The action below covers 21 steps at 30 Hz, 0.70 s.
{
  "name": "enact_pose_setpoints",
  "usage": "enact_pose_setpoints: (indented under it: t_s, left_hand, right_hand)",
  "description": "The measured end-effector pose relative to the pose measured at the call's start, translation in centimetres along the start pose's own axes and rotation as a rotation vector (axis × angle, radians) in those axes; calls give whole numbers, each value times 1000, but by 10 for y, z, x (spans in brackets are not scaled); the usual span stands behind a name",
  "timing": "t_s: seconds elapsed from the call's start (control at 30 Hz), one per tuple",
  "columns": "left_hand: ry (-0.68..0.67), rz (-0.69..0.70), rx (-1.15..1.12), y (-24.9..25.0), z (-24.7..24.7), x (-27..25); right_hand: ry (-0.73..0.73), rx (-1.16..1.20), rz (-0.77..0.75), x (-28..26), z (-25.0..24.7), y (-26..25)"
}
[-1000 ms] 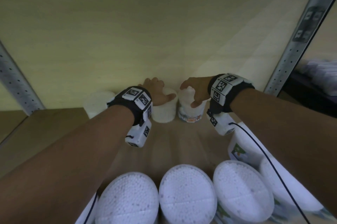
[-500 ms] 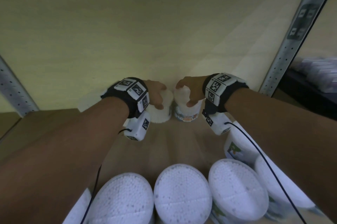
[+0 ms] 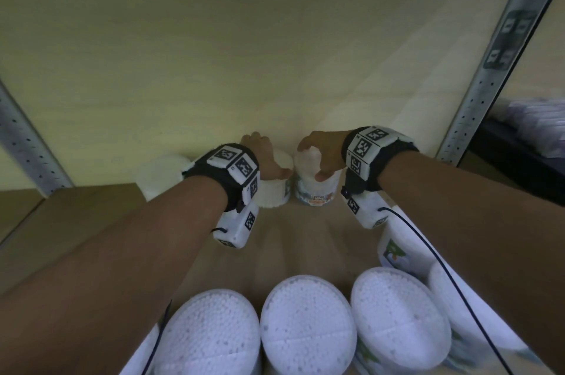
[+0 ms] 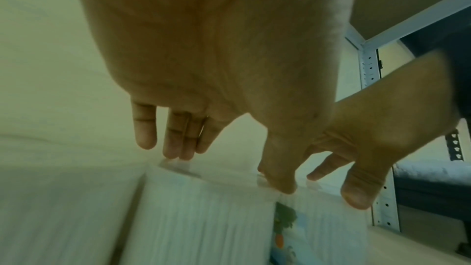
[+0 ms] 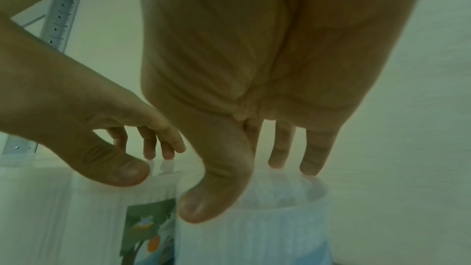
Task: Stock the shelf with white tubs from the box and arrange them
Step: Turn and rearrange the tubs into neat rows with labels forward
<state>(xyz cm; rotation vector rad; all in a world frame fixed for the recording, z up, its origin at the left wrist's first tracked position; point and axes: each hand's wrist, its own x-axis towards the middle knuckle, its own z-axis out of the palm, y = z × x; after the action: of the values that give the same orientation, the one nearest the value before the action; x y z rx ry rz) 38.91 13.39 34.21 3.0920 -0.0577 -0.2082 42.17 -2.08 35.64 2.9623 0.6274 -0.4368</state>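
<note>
Two white tubs stand side by side at the back of the wooden shelf. My left hand grips the left tub from above, fingers on the far rim of its lid and thumb on the near rim. My right hand holds the right tub, which has a "cotton buds" label, the same way. The two tubs almost touch. Each wrist view also shows the other hand and its tub.
A third white tub stands at the back left against the pale wall. Several more tubs fill the near edge of the shelf under my forearms. Perforated metal uprights flank the bay; a dark shelf lies beyond at right.
Both hands have pushed further back toward the wall with their tubs. The left tub has closed up against the right one.
</note>
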Motion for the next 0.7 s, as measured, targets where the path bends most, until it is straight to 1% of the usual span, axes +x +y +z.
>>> enact_pose_setpoints:
  t_s: [0.13,0.3,0.43,0.5,0.6,0.63,0.7]
  left_hand:
    - [-40,20,-1,2,-4,1]
    - [-166,101,20,-2,-13,1]
    - [-209,158,-37,-4,-11,-1]
    - [-153,148,-98,-3,-6,-2]
    - [5,103,-95,-2,5,-2]
    - [29,92,-72,-2,7,-2]
    - [27,81,-26,-3,11,0]
  right_hand:
    - [0,-14,8,0,1,0]
    - [-14,-13,10,-1,-1,0]
    - [-9,-5,3,-2,0,0]
    - [-1,-4,-2,-3,0,0]
    - [6,2,-10,-4,0,1]
    - [7,3,-11,-5,0,1]
    - [8,5,-11,-5,1,1]
